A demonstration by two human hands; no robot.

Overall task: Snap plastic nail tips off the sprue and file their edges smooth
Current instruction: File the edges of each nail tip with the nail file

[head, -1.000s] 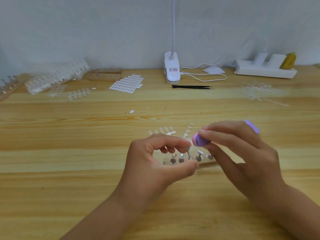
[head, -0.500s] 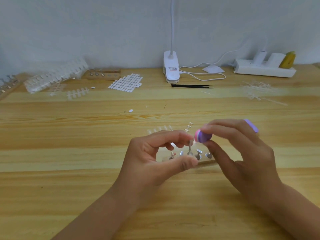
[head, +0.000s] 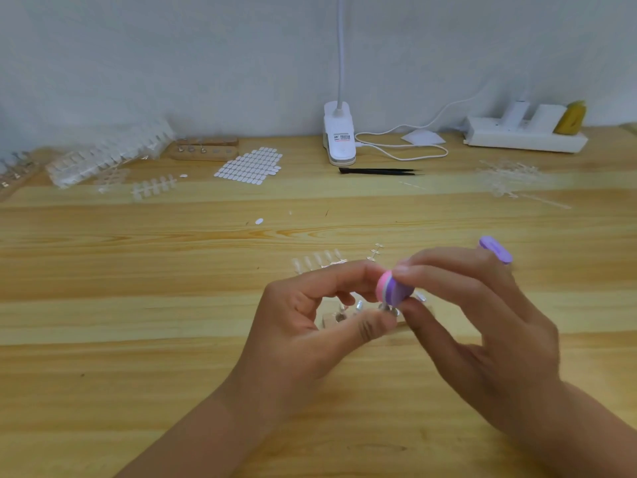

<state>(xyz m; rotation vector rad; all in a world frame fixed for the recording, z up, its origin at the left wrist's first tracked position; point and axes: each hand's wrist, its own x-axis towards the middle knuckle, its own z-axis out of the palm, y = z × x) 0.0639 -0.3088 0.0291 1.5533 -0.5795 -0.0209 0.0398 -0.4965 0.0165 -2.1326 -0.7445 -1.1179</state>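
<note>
Left hand: thumb and index curled, pinching a small metal peg. Whether a tip sits on it is too blurred to tell. Right hand grips one nail file, a round-ended foam pad in pink and purple layers, its end touching the peg's top. Just beyond the hands, one sprue strip with five clear glossy tips lies on the grained wooden table. At the back, one pair of black tweezers.

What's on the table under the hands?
A stand of metal pegs shows between the left hand and right hand. Its ends are covered; the left fingers pinch one peg, its top hidden behind the nail file.
</note>
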